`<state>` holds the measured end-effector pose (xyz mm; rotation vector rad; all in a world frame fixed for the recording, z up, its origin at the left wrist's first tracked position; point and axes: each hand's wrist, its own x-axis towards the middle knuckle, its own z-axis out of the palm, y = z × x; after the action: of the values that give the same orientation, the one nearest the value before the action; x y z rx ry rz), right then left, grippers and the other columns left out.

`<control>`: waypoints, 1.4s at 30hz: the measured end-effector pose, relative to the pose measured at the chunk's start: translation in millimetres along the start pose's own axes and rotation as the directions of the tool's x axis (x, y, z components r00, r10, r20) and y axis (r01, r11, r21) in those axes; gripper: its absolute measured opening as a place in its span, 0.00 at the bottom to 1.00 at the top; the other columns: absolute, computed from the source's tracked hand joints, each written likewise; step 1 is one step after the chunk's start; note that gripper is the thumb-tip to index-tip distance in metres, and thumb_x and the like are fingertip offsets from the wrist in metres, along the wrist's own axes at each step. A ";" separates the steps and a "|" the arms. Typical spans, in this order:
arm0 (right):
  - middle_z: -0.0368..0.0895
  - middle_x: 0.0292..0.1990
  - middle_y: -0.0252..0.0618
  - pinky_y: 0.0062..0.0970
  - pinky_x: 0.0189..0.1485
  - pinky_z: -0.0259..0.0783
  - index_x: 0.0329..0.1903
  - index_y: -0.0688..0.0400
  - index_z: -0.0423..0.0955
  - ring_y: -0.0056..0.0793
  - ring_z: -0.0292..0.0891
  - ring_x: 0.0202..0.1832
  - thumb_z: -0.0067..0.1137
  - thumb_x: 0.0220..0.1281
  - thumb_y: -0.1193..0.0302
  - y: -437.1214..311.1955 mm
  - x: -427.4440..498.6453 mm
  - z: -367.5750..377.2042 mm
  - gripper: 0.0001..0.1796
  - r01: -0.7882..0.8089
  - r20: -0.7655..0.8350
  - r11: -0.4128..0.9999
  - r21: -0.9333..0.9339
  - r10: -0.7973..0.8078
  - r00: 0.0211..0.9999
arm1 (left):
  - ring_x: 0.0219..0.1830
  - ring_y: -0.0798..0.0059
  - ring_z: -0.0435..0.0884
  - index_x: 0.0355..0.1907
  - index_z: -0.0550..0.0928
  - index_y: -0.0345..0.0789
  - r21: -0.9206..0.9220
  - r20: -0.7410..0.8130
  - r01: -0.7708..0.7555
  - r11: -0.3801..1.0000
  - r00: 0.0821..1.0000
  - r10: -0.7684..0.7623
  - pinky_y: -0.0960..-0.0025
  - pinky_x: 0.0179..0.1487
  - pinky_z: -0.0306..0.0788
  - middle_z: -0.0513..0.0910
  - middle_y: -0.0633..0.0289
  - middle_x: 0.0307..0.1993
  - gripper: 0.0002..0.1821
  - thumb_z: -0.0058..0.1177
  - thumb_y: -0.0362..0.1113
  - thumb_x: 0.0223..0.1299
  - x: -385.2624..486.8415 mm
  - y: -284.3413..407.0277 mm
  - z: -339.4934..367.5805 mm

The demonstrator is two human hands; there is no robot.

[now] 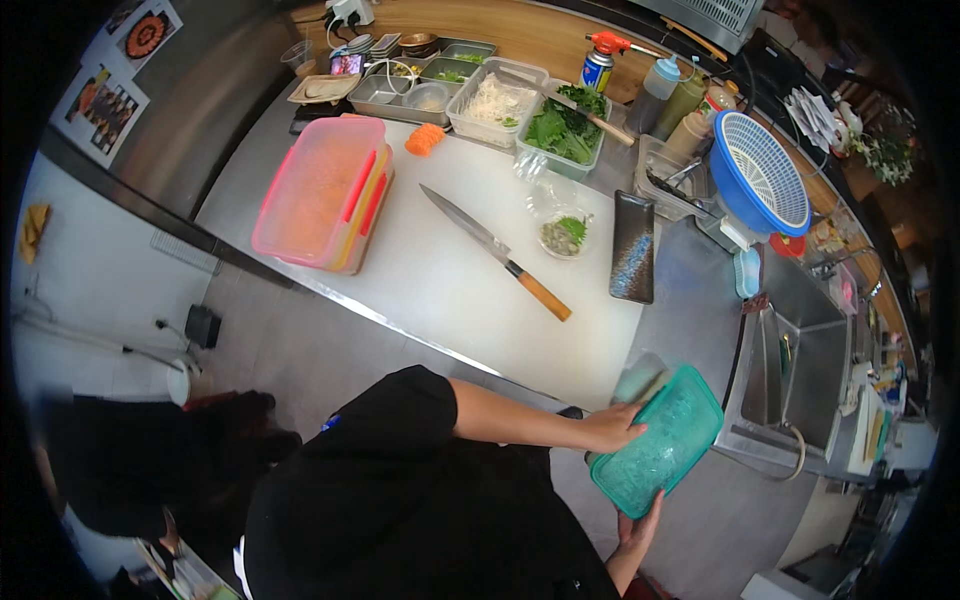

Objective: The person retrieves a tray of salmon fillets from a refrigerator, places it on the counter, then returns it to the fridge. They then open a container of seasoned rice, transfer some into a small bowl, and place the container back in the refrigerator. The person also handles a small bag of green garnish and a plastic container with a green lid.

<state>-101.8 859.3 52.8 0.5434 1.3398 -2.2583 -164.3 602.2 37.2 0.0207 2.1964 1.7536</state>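
Observation:
Both my hands hold a plastic container with a translucent green lid (660, 442) at the counter's lower right. My left hand (616, 427) grips its near-left side, and my right hand (641, 529) supports its lower end. On the white cutting board (420, 292) lies a kitchen knife with a wooden handle (544, 295). Stacked plastic containers with a pink lid (322, 187) stand at the board's left, with a piece of orange fish (424, 139) behind them. A small clear cup of food with a green leaf (564, 234) stands open near a dark rectangular plate (632, 247).
Behind the board are a tub of white shreds (495, 101), a tub of leafy greens (562, 131) with a knife across it, a blowtorch (600, 60) and squeeze bottles (656, 90). A blue colander (761, 172) and a steel sink (810, 375) are right. Another person (150, 465) stands lower left.

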 end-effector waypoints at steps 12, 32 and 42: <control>0.60 0.70 0.44 0.42 0.34 0.81 0.79 0.43 0.41 0.47 0.74 0.57 0.55 0.70 0.48 140.2 -165.7 93.0 0.45 0.296 -0.276 0.944 -0.143 -0.326 0.904 | 0.64 0.52 0.71 0.78 0.60 0.45 -0.062 0.035 -0.189 0.980 0.981 0.192 0.58 0.71 0.61 0.74 0.50 0.61 0.30 0.33 0.53 0.80 -165.2 -20.8 -38.2; 0.77 0.54 0.46 0.43 0.33 0.81 0.66 0.58 0.62 0.45 0.82 0.44 0.53 0.72 0.50 233.3 -311.5 -8.3 0.31 0.381 -0.511 0.914 0.137 -0.264 0.818 | 0.27 0.73 0.85 0.58 0.60 0.36 -0.156 -0.380 0.336 0.929 0.848 -0.371 0.71 0.28 0.76 0.85 0.58 0.33 0.30 0.63 0.44 0.67 -213.4 -248.3 -80.7; 0.45 0.79 0.48 0.36 0.78 0.45 0.82 0.55 0.34 0.38 0.45 0.79 0.57 0.69 0.63 200.9 -278.6 27.8 0.50 0.405 -0.249 0.902 -0.148 -0.430 0.868 | 0.64 0.62 0.77 0.72 0.63 0.33 -0.445 0.510 0.534 0.719 0.811 -0.287 0.55 0.59 0.75 0.77 0.48 0.61 0.34 0.53 0.48 0.71 -296.2 -73.3 -27.5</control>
<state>237.0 800.4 75.1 0.5993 1.8451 -2.5114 122.6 495.0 45.2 -0.2231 1.1881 1.8466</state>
